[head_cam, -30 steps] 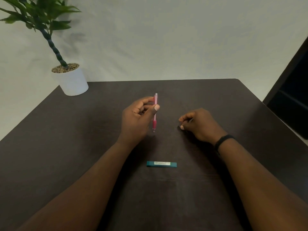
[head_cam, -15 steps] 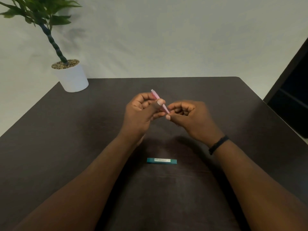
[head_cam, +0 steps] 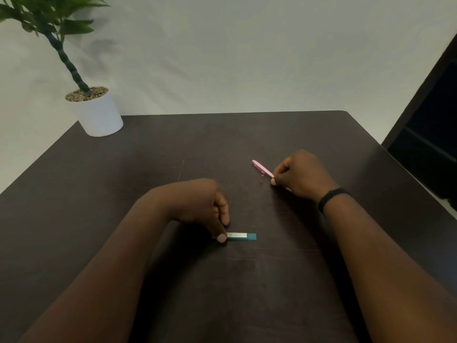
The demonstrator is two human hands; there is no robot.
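Note:
A pink mechanical pencil (head_cam: 261, 168) lies slanted just above the dark table (head_cam: 148, 169), right of centre. My right hand (head_cam: 303, 175) pinches its lower end, and the tip is hidden under my fingers. A small teal case with a white label (head_cam: 242, 236) lies flat on the table, nearer to me. My left hand (head_cam: 197, 206) is curled over the case's left end. The thumb tip is on that end and the index finger is close behind it. The left end of the case is hidden.
A white pot with a green plant (head_cam: 97, 115) stands at the table's far left corner. A dark piece of furniture (head_cam: 430, 144) stands beyond the table's right edge. A pale wall is behind the table. My right wrist has a black band (head_cam: 331, 196).
My left hand let go of the pencil and moved down to the teal case. My right hand took the pencil and carried it to the right and lower.

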